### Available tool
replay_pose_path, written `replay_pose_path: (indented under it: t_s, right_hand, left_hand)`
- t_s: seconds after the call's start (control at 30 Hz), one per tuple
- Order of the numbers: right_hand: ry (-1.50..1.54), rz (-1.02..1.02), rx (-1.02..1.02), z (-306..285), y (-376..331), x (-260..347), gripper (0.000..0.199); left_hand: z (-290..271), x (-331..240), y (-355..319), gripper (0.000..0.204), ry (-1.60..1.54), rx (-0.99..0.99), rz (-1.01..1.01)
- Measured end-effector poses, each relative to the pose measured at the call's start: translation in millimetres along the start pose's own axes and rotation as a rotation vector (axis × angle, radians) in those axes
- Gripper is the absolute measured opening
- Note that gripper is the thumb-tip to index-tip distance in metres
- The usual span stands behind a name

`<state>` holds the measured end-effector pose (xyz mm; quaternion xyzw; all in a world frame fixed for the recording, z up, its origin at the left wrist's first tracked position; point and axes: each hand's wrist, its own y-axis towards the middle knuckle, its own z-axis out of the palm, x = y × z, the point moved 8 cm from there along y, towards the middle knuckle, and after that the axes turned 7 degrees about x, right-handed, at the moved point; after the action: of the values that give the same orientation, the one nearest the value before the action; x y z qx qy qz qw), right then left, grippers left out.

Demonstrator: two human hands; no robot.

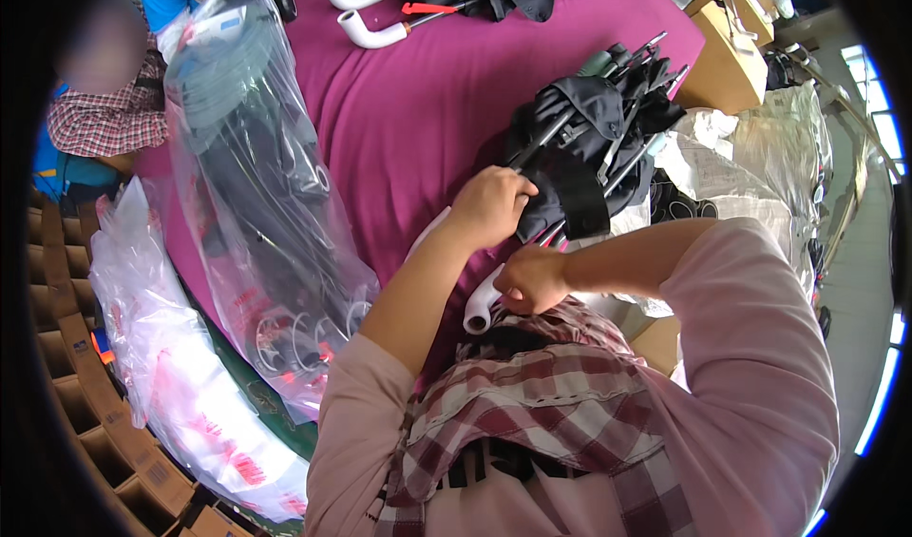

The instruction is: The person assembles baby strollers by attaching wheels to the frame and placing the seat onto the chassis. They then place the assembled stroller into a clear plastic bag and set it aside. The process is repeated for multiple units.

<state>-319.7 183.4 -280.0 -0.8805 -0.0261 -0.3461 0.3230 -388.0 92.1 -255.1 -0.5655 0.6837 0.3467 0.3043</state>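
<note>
Nearby, clear bag (309, 295) left of hands (489, 206).

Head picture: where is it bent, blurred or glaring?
Head view: edges bend toward the dark rim; bright strips at right wash out; clear plastic bag shines; other person's head is blurred; left hand and right hand look fairly sharp.

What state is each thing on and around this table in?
Black umbrella bundle: gathered, not spread; metal rods exposed
White curved handle: open end toward the wearer
Left hand: fingers curled against the bundle; exact grip hidden
Right hand: closed at the handle
Clear plastic bag: filled, lying down
Purple tablecloth: spread, wrinkled
Cardboard compartments: open-topped
</note>
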Motion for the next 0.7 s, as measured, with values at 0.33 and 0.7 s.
replay_pose_path:
  t_s: [0.33, 0.7]
  right_hand:
    - [-0.209, -0.028, -0.143, 59.3, 36.6, -35.1, 0.025]
    - [-0.373, 0.056, -0.375, 61.2, 14.9, -9.9, 0.021]
  left_hand:
    - [18.3, 23.7, -25.2, 0.024, 0.008, -0.290, -0.009]
    - [21.0, 3.3, -35.2, 0.015, 0.095, -0.224, 0.012]
